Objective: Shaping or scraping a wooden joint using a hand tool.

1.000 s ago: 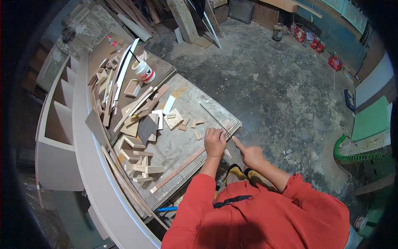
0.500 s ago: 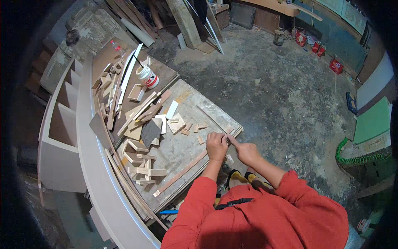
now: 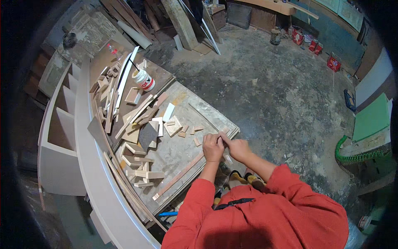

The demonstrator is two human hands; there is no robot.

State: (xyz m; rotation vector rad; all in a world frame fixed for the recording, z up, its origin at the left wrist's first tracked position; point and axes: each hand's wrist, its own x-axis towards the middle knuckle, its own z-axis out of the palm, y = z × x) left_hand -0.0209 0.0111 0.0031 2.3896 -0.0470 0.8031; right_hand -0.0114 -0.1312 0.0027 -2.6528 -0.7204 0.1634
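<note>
Since a moment ago my two hands have drawn closer together at the near right edge of the workbench, so the small wood piece now sits pinched between them rather than beside them. My left hand is curled shut over it; my right hand fingers are closed, tips pressing its end, long wooden strip lying just left.
</note>
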